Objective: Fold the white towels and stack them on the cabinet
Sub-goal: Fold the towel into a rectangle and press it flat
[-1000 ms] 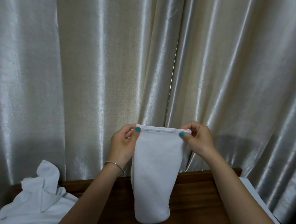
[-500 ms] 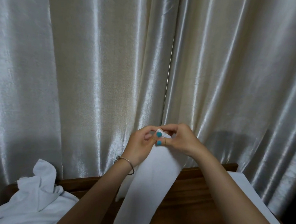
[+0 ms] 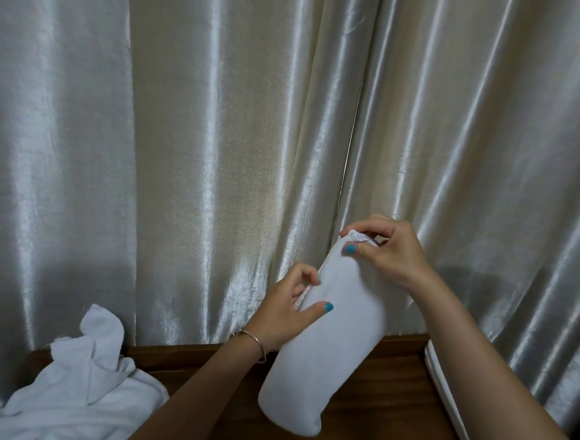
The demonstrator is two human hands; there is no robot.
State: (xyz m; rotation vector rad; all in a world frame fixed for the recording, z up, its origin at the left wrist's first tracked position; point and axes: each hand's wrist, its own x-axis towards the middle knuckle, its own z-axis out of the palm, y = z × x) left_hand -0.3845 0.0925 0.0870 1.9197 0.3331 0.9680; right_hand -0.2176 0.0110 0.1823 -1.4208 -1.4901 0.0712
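Towel [image 3: 327,353] folded, pinched by both hands; no writing visible

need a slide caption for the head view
Both hands, left and right, hold a folded white towel above the wooden cabinet, unfolded towels piled left.

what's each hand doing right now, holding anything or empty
Left hand: closed on the side edge of the folded white towel.
Right hand: pinching the same towel's top end.
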